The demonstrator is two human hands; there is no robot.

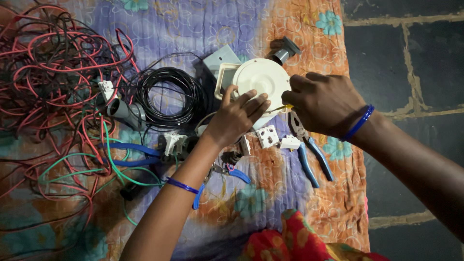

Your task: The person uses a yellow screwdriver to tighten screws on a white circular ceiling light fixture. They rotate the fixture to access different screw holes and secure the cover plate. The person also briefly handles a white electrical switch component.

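while the left hand point(235, 117) steadies the white round box point(261, 79), the right hand point(325, 103) grips a yellow screwdriver point(281, 108).

I see dim, warm, uneven light; the white round fitting point(261, 77) is brightest (slightly glary). Soft shadows fall leftward. Frame edges darken and blur, with mild wide-angle bending.

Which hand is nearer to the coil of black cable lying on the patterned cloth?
Left. The left hand rests on the round white plastic fitting, just right of the coil of black cable; the right hand is farther right, beyond the fitting.
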